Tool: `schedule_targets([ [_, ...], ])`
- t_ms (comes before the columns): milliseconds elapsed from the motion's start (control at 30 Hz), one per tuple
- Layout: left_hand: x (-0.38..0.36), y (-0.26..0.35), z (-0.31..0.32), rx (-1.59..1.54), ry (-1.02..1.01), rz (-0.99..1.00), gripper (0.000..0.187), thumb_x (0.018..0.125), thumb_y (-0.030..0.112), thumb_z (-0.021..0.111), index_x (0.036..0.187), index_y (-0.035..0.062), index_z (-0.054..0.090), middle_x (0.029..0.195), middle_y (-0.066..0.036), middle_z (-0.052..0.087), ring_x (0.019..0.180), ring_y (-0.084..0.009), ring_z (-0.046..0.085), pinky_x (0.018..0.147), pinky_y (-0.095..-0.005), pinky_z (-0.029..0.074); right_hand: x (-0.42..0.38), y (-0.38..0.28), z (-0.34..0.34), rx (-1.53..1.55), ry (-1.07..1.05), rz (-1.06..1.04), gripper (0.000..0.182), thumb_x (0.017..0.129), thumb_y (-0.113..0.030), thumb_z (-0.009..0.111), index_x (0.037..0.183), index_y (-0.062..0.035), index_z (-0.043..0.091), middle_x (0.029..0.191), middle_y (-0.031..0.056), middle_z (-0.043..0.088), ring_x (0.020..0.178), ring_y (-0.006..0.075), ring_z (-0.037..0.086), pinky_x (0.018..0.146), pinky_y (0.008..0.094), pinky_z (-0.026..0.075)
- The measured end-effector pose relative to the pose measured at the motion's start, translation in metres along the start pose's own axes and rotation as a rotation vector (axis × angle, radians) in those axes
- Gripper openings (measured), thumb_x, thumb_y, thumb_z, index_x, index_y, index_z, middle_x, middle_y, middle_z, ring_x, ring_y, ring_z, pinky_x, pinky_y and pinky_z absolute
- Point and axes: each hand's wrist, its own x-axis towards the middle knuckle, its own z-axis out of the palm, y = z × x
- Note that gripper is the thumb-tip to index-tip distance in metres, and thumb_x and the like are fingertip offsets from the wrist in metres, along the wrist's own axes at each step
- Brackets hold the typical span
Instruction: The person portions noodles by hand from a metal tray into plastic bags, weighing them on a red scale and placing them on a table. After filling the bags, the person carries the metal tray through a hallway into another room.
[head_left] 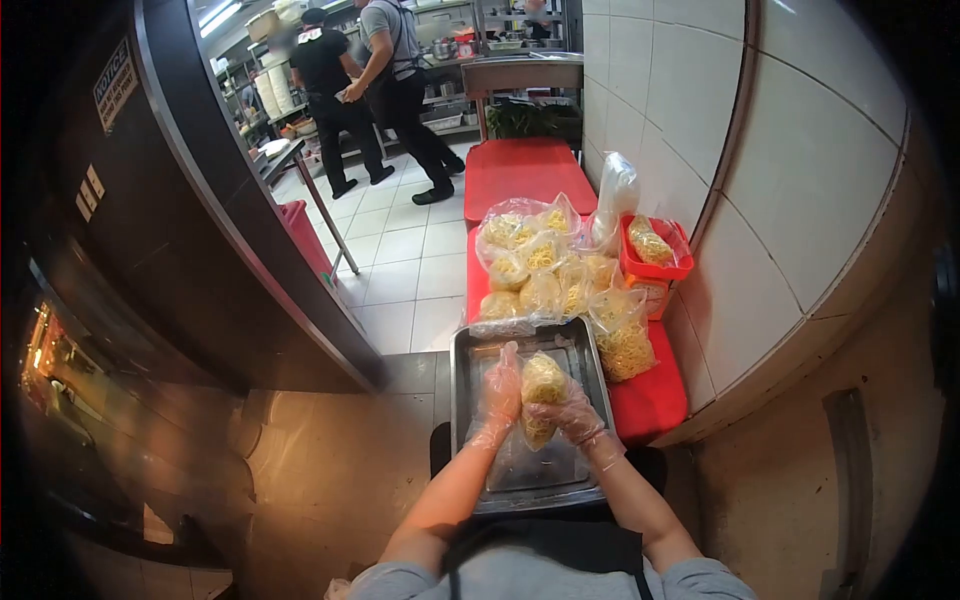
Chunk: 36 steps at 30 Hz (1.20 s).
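Observation:
A clear plastic bag of yellow noodles (543,378) is upright over the metal tray (461,410) in front of me. My right hand (572,412), in a clear plastic glove, has its fingers wrapped round the bag's right side. Gloved in the same way, my left hand (497,398) is right at the bag's left side, its fingers stretched out and pointing away from me. Beyond the tray's far edge lie several more bags of noodles (541,254), heaped on a red bench top (648,408).
A red basket (657,266) with a noodle bag in it stands by the tiled wall (770,190), near a tall clear plastic bag (617,195). Farther off is another red bench top (522,172). Two people (395,80) are at the back left. A dark panel (190,200) borders the left.

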Motion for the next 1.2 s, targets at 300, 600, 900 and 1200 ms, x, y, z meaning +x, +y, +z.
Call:
schedule_targets([
  [300, -0.006, -0.004, -0.009, -0.072, 0.11, 0.365, 0.044, 0.099, 0.041, 0.04, 0.1, 0.0, 0.057, 0.072, -0.021, 0.058, 0.064, -0.0339, 0.054, 0.061, -0.0434, 0.043, -0.009, -0.024, 0.024, -0.026, -0.12, -0.017, 0.05, 0.072, -0.005, 0.079, 0.116, -0.0061, 0.057, 0.103, -0.0017, 0.063, 0.094, 0.0091, 0.057, 0.085, 0.0284, 0.047],
  [600, -0.002, 0.009, -0.012, -0.209, 0.071, 0.107, 0.04, 0.096, 0.037, 0.051, 0.082, 0.0003, 0.059, 0.065, -0.012, 0.06, 0.06, -0.0241, 0.058, 0.056, -0.04, 0.046, -0.003, -0.044, 0.061, -0.858, 0.383, -0.219, 0.064, 0.071, -0.029, 0.081, 0.118, -0.0013, 0.048, 0.114, 0.0165, 0.056, 0.104, 0.0197, 0.054, 0.09, 0.0342, 0.044],
  [900, -0.002, -0.011, 0.0, -0.305, 0.044, -0.165, 0.061, 0.097, 0.051, 0.039, 0.084, -0.0032, 0.064, 0.067, -0.02, 0.063, 0.059, -0.0361, 0.057, 0.057, -0.0473, 0.041, -0.004, -0.034, 0.048, -0.341, 0.12, -0.207, 0.061, 0.069, -0.017, 0.083, 0.121, -0.0013, 0.055, 0.103, 0.0058, 0.065, 0.092, 0.0148, 0.061, 0.08, 0.0288, 0.05],
  [1200, -0.021, 0.016, -0.017, -1.652, -0.8, -0.263, 0.061, 0.099, 0.055, 0.029, 0.137, 0.0074, 0.039, 0.116, -0.008, 0.059, 0.105, -0.0225, 0.057, 0.096, -0.038, 0.045, -0.004, -0.061, 0.04, -0.571, -0.236, -0.33, 0.058, 0.081, -0.036, 0.071, 0.128, -0.008, 0.052, 0.11, 0.0101, 0.06, 0.108, 0.0209, 0.053, 0.097, 0.038, 0.039],
])
